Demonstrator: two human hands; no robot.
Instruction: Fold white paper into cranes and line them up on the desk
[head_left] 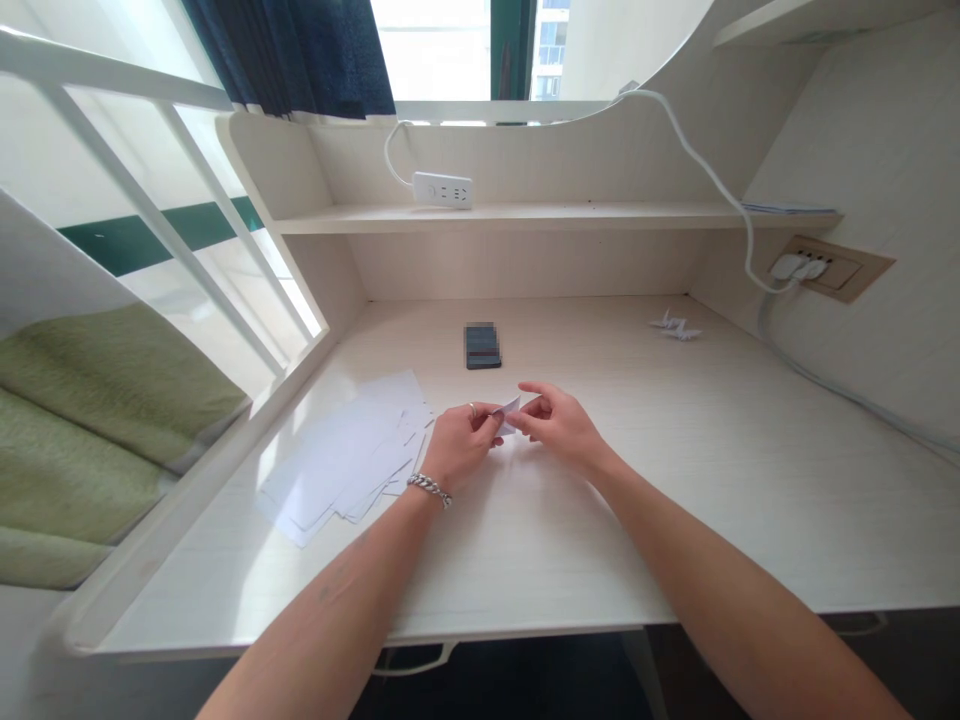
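Note:
A small folded piece of white paper (509,412) is held up just above the desk, between my two hands. My left hand (463,436), with a ring and a chain bracelet at the wrist, pinches its left side. On the right side, the thumb and a finger of my right hand (559,425) grip the paper, while the index finger sticks out away from it. My fingers cover part of the folds. Left of my hands lies a loose pile of white paper sheets (352,450). Two folded paper cranes (679,328) rest at the back right of the desk.
A dark phone (482,346), its screen blurred, lies beyond my hands on the pale desk (750,480). A white power strip (442,190) sits on the shelf (540,217). Plugs fill part of a wall socket (832,268) at right, with a cable (825,385) running along the desk's edge.

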